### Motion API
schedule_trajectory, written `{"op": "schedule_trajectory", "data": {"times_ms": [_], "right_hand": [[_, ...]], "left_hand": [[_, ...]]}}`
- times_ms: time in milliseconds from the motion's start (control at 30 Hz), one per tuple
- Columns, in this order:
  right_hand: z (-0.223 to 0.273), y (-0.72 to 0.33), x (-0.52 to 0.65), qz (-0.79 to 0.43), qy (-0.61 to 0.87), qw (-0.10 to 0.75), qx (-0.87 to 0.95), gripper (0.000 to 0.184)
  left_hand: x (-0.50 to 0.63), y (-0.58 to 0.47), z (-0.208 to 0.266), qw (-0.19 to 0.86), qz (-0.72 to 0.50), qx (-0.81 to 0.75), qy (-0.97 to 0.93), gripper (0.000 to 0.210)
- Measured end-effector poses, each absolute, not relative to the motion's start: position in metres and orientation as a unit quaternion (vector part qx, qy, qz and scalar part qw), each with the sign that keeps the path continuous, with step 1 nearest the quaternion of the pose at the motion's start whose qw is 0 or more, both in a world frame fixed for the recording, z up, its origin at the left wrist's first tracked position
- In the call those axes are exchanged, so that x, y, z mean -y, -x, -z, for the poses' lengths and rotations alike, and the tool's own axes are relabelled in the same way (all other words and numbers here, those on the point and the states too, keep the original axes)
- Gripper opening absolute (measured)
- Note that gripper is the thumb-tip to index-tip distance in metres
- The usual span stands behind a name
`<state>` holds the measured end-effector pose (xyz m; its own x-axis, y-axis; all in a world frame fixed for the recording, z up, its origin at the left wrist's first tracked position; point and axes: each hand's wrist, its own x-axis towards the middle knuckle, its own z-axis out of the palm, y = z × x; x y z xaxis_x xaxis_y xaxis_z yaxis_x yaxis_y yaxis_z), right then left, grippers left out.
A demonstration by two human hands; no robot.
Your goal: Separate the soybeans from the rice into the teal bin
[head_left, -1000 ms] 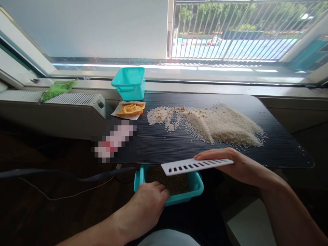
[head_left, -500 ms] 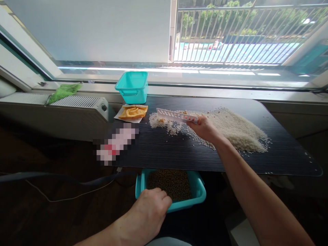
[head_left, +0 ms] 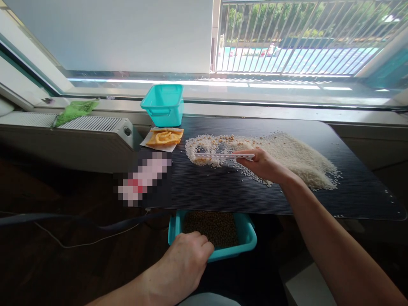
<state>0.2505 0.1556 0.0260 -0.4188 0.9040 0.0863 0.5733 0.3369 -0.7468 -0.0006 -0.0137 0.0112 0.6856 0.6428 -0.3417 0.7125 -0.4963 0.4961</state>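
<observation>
My right hand (head_left: 259, 161) grips one end of a white slotted plastic strip (head_left: 219, 156), held on edge over the table. Behind and around the strip spreads white rice (head_left: 306, 157), heaped to the right, with small yellow-brown round grains (head_left: 208, 137) scattered through its left part. Some of those grains lie close to the strip's left end. Below the table's front edge, my left hand (head_left: 193, 255) is closed over the near rim of a turquoise tub (head_left: 244, 248). Inside this tub is a mass of brownish round grains (head_left: 212, 229). The left fingertips are hidden.
A second turquoise tub (head_left: 164, 114) stands at the table's (head_left: 204, 191) back left. In front of it, dried orange-yellow slices (head_left: 165, 137) lie on white paper. A blurred pink-white item (head_left: 149, 172) is nearer. A radiator (head_left: 95, 131) with a green cloth (head_left: 78, 111) stands left, under the window.
My right hand has drawn the strip slightly toward me and turned it more edge-on. A dark gap shows in the rice behind it. My left hand stays on the tub rim.
</observation>
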Motion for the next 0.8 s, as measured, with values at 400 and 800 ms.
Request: {"op": "schedule_trajectory", "data": {"times_ms": [400, 800], "right_hand": [[-0.053, -0.256, -0.118, -0.319, 0.499, 0.216, 0.776, 0.031], [-0.045, -0.265, -0.116, -0.318, 0.523, 0.227, 0.757, 0.033]], "left_hand": [[0.013, -0.004, -0.020, 0.313, 0.069, -0.393, -0.862, 0.017], [0.016, -0.004, -0.019, 0.310, 0.065, -0.393, -0.863, 0.016]]}}
